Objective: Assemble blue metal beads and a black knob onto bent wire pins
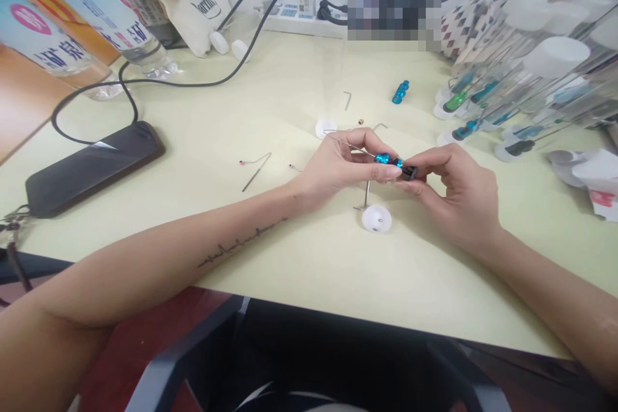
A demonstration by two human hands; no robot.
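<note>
Small blue-and-black ribbed metallic handle (382, 159) is up in both hands, above the pale yellow tabletop (290, 248), roughly midway between its near edge and the far edge by the wall.

Left hand (333, 164): grasping the blue section, thumb on the near side, fingers behind. Right hand (456, 196): thumb and forefinger pinching the black end.

Handling, my read: light, rigid, hard to crush; smooth metal could slip, ribs should help. Best grip is thumb and forefinger across the ribbed body, one hand per end. A thin silver rod (352, 143) slants across the left hand and seems to run into the blue end; looks slender enough to bend, so don't grab there.

Orientation: long axis near level, slanting across the table. Black end points toward the right edge and slightly toward the near edge; blue end points back toward the far left corner. Rod continues about that way.

Around it: round white plastic cap (376, 219) on the near-edge side, bent silver rod beside it, between cap and left hand. Toward the far edge: loose blue ribbed handle (400, 91), small L-shaped grey metal key (347, 100). Toward the left edge: bent thin metal rod with red tip (261, 167).
</note>
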